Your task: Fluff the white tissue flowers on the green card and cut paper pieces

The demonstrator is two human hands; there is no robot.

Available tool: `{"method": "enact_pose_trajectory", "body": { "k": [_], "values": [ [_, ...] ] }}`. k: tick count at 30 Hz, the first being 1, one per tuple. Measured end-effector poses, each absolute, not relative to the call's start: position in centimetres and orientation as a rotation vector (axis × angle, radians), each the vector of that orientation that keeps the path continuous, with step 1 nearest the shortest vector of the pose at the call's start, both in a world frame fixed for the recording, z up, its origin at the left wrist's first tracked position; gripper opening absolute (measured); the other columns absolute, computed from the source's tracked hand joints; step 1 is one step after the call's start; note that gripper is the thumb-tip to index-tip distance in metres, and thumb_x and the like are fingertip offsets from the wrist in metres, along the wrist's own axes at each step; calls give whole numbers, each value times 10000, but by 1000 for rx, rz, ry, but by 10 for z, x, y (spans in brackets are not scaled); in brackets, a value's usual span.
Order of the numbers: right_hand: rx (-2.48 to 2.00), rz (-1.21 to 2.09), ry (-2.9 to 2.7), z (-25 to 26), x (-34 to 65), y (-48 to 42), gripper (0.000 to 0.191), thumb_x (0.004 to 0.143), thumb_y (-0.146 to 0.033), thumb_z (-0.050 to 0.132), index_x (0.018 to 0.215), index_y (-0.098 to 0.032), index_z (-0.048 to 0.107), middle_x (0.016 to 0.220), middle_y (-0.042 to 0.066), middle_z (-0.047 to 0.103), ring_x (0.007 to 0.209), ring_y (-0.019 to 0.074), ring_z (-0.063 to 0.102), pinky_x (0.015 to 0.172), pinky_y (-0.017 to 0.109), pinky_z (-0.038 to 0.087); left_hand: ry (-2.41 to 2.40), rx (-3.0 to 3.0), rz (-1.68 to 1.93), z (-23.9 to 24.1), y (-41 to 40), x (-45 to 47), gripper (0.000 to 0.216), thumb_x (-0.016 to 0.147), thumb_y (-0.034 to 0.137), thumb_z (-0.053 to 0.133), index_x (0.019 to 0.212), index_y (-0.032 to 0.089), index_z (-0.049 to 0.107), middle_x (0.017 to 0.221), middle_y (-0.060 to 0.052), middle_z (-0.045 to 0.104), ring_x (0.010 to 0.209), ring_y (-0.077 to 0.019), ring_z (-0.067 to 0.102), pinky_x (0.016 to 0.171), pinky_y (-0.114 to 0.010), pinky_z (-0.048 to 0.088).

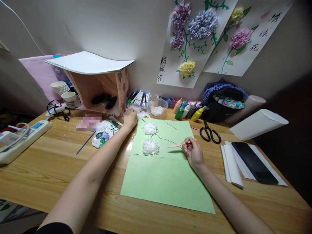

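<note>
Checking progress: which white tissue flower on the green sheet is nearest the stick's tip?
The lower white tissue flower; the thin wooden stick in the right hand points at it. The upper flower sits farther up the green paper sheet.

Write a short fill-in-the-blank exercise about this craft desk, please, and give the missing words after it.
1. The right hand holds a thin wooden stick over the ____ paper sheet.
2. ____ white paper flowers lie on that sheet.
3. Black-handled ____ lie on the wooden desk beyond the sheet's far right corner.
Missing words: green; two; scissors.
</note>
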State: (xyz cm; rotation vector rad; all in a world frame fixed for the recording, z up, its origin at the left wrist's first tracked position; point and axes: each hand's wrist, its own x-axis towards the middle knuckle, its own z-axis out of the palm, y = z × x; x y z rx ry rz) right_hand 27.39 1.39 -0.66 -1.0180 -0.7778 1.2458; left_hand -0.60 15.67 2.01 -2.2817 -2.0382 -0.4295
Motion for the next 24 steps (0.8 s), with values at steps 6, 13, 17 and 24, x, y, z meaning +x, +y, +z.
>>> {"method": "enact_pose_trajectory", "body": {
  "k": [6, 13, 17, 24],
  "values": [
    [-1015, 1234, -785, -6, 274, 14, 269, 790, -418, 577, 653, -198, 502, 399, -52, 441, 348, 67, 361, 340, 163, 265, -2130, -2261, -543, 19, 155, -14, 242, 879, 280, 431, 936, 190, 648, 1016, -123, 655, 994, -274, 567, 786, -349, 409],
    [-1012, 1248, -784, -6, 274, 13, 266, 804, -410, 565, 657, -194, 513, 401, -43, 460, 358, 67, 374, 348, 156, 263, -2055, -2300, -530, 20, 155, -18, 212, 833, 292, 503, 936, 184, 654, 1054, -136, 628, 1084, -296, 515, 875, -368, 379],
    [-1000, 1229, -773, -8, 275, 13, 261, 796, -409, 569, 658, -194, 515, 394, -45, 458, 345, 66, 359, 334, 155, 236, -2057, -2311, -475, 19, 160, -16, 230, 845, 243, 452, 893, 157, 660, 1024, -167, 624, 1066, -309, 523, 899, -394, 358],
    [-998, 1225, -786, -11, 275, 14, 263, 804, -410, 568, 662, -195, 518, 395, -44, 460, 346, 67, 367, 334, 153, 246, -2134, -2213, -528, 18, 161, -18, 245, 871, 246, 403, 965, 170, 615, 1079, -149, 606, 1063, -289, 514, 883, -363, 373]
  ]
}}
